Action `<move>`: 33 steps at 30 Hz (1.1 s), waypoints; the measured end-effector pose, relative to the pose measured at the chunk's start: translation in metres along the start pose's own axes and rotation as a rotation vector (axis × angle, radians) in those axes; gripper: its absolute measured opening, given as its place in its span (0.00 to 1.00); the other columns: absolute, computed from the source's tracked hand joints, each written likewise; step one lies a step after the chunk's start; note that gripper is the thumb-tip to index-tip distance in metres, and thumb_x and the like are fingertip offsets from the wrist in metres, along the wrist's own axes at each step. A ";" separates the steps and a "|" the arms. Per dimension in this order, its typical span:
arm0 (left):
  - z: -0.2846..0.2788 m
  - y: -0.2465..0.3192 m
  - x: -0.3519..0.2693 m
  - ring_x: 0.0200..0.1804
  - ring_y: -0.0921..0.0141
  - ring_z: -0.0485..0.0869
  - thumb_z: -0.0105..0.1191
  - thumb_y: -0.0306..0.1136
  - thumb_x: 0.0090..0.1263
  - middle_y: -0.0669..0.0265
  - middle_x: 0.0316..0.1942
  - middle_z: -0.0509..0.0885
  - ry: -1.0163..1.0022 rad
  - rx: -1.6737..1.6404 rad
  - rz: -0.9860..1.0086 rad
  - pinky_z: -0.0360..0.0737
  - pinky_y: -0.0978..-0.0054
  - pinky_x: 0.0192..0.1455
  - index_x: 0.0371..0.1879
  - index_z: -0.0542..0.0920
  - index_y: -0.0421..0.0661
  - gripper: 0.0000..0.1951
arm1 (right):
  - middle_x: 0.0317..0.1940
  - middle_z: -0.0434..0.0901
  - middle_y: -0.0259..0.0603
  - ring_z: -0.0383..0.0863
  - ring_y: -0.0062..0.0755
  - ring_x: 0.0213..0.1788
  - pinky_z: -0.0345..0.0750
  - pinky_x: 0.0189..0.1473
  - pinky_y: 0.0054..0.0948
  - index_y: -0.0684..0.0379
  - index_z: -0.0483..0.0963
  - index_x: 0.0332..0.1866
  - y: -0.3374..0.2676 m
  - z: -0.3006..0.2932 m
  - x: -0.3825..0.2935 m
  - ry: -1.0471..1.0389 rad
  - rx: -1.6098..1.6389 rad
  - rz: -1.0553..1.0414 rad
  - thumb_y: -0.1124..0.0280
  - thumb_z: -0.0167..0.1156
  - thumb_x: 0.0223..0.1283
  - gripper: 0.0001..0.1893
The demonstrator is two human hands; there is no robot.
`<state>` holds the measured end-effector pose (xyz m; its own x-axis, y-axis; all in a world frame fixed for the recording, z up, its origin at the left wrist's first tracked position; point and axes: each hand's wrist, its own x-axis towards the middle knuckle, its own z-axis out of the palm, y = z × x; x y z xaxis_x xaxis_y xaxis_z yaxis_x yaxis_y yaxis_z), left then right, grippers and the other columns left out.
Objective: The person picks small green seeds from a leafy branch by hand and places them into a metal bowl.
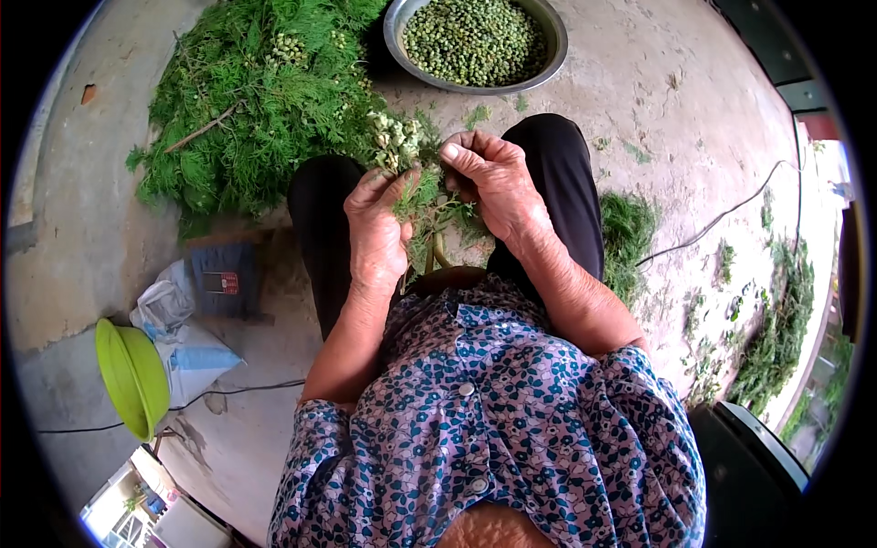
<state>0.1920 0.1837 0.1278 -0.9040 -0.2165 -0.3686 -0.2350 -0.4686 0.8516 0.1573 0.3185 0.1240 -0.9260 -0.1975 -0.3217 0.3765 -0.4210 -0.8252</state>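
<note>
My left hand (378, 222) pinches an arborvitae-like conifer sprig (426, 195) between thumb and fingers, above my lap. A cluster of pale green seed cones (394, 140) stands at the sprig's upper end, just beyond the fingertips. Close by on the right, my right hand (497, 181) has its fingers curled and the thumb laid against them; whether anything small is between them is hidden. Beyond my knees, a metal basin (476, 90) holds many loose green cones (474, 42). At its left lies a large heap of cut conifer branches (267, 103), some bearing cones.
Left of me are a red-and-black keypad phone (220, 283) on a dark blue cloth (226, 257), a white sack (195, 363) and a lime-green plastic basin (133, 380). Stripped greenery (627, 240) lies by my right knee. A black cable (719, 218) crosses the concrete floor (658, 96).
</note>
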 end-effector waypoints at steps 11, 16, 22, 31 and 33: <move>-0.002 -0.003 0.003 0.12 0.87 0.63 0.57 0.27 0.57 0.78 0.18 0.74 -0.022 0.129 -0.102 0.53 0.87 0.08 0.26 0.79 0.44 0.02 | 0.20 0.71 0.30 0.68 0.17 0.21 0.67 0.24 0.17 0.63 0.71 0.35 0.000 0.000 0.001 0.013 -0.005 -0.091 0.76 0.52 0.59 0.03; 0.000 0.001 0.000 0.13 0.82 0.70 0.56 0.29 0.58 0.72 0.20 0.77 0.016 -0.067 -0.120 0.61 0.88 0.09 0.27 0.78 0.43 0.03 | 0.30 0.73 0.42 0.74 0.29 0.30 0.71 0.30 0.23 0.68 0.67 0.37 -0.009 -0.020 0.016 -0.046 0.483 -0.009 0.79 0.49 0.58 0.05; 0.006 0.008 -0.001 0.12 0.82 0.65 0.52 0.31 0.61 0.72 0.19 0.75 0.022 -0.066 -0.110 0.60 0.87 0.11 0.32 0.77 0.42 0.06 | 0.35 0.74 0.40 0.75 0.28 0.34 0.71 0.40 0.25 0.70 0.67 0.47 -0.003 -0.008 0.001 -0.180 0.302 0.110 0.78 0.52 0.56 0.14; 0.001 0.004 0.001 0.15 0.81 0.73 0.55 0.29 0.59 0.68 0.22 0.78 -0.033 -0.149 -0.170 0.63 0.89 0.09 0.34 0.76 0.40 0.08 | 0.37 0.76 0.36 0.75 0.22 0.39 0.73 0.45 0.22 0.65 0.68 0.47 0.001 -0.002 -0.001 -0.281 0.274 0.149 0.80 0.58 0.51 0.16; 0.000 0.005 0.001 0.15 0.81 0.73 0.55 0.29 0.59 0.68 0.22 0.78 -0.094 -0.153 -0.167 0.64 0.89 0.09 0.35 0.76 0.39 0.08 | 0.38 0.76 0.36 0.75 0.23 0.40 0.74 0.45 0.22 0.65 0.68 0.46 -0.004 -0.001 -0.001 -0.287 0.267 0.127 0.80 0.59 0.51 0.16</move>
<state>0.1896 0.1811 0.1321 -0.8881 -0.0481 -0.4571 -0.3333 -0.6174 0.7126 0.1569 0.3214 0.1273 -0.8407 -0.4856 -0.2396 0.5161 -0.5846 -0.6260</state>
